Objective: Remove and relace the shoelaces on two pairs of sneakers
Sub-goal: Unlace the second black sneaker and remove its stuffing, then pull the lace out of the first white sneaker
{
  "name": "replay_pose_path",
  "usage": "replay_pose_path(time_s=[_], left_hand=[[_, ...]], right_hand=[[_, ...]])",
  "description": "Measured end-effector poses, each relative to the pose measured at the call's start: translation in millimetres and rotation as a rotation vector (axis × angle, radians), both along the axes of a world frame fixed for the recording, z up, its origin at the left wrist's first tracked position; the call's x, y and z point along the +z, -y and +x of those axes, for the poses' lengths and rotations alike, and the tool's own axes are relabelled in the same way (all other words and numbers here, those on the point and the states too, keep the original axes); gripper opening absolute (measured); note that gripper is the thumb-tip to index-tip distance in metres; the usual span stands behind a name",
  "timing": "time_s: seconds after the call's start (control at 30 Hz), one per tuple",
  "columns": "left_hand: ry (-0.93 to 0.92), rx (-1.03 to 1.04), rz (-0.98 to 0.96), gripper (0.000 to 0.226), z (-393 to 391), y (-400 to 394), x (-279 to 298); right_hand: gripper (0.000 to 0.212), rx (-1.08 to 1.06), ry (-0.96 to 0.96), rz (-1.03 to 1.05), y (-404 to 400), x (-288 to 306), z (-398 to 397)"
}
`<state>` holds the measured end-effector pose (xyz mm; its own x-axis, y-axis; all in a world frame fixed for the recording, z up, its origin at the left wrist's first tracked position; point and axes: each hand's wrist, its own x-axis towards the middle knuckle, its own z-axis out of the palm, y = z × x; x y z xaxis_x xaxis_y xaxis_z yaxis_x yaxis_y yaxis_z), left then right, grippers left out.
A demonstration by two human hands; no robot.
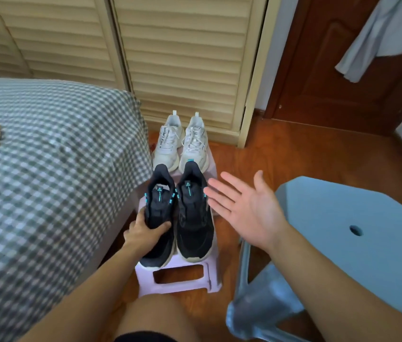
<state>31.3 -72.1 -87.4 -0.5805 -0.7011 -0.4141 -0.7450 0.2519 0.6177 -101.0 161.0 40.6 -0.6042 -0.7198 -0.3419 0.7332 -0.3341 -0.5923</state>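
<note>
Two pairs: black sneakers [177,213] near, white sneakers [181,141] beyond, both on lilac stool [177,280].
Left hand [145,233]: fingers curled round left black sneaker's forefoot.
Right hand [246,206]: palm up, fingers straight and spread, just beside right black sneaker, holding nothing.
Surroundings: checked bed [47,169] left, blue stool [343,230] right.

Bare forearms, sleeveless to the frame edge; dark shorts hem [145,336] over one knee.
</note>
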Motion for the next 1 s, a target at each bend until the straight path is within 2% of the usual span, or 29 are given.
replay_pose_path(time_s=[0.07,0.1,0.17,0.23,0.27,0.33,0.37,0.4,0.5,0.57,0.67,0.8,0.93,1.0], left_hand=[[0.035,0.036,-0.043,0.112,-0.9,-9.1,14.1],[0.014,0.064,-0.08,0.108,-4.2,-10.4,22.3],[-0.108,0.039,-0.222,0.088,-19.1,-11.0,40.7],[-0.232,-0.061,-0.355,0.06,-42.9,-8.7,61.3],[-0.246,-0.131,-0.376,0.051,-61.2,-6.7,70.6],[-0.213,-0.246,-0.348,0.053,-107.7,-0.5,81.4],[-0.174,-0.292,-0.347,0.056,-132.9,2.5,84.2],[-0.128,-0.333,-0.353,0.058,-158.0,4.4,86.3],[-0.031,-0.368,-0.332,0.062,-230.3,16.0,78.6],[0.024,-0.345,-0.35,0.065,-269.4,26.5,68.3],[0.091,-0.259,-0.413,0.084,-316.0,36.1,56.7],[0.085,-0.121,-0.522,0.076,-365.8,57.3,54.0],[0.133,-0.14,-0.509,0.067,-396.5,76.1,33.9],[0.08,-0.093,-0.521,0.061,-400.8,74.0,29.6]], right_hand=[[0.07,0.013,-0.04,0.001,-4.3,6.9,-3.3],[0.06,0.006,-0.134,0.061,-7.1,11.4,-7.8],[0.031,-0.049,-0.535,0.421,-15.7,18.1,-28.9],[0.02,-0.169,-1.028,0.901,-31.6,17.6,-58.7],[0.015,-0.213,-1.252,1.072,-41.8,13.2,-77.7],[0.012,-0.132,-1.596,1.358,-61.9,-1.4,-110.1],[0.021,-0.026,-1.695,1.48,-70.4,-11.5,-122.5],[0.03,0.057,-1.715,1.554,-77.4,-21.1,-131.7],[0.043,0.058,-1.644,1.611,-83.5,-33.9,-141.5],[0.05,0.106,-1.69,1.641,-79.9,-35.2,-142.7],[0.045,0.129,-1.709,1.691,-79.5,-38.0,-143.1],[0.045,0.067,-1.747,1.674,-75.5,-44.1,-151.0],[0.043,0.042,-1.736,1.654,-77.3,-48.4,-153.8],[0.045,0.061,-1.719,1.665,-78.1,-47.9,-154.1]])
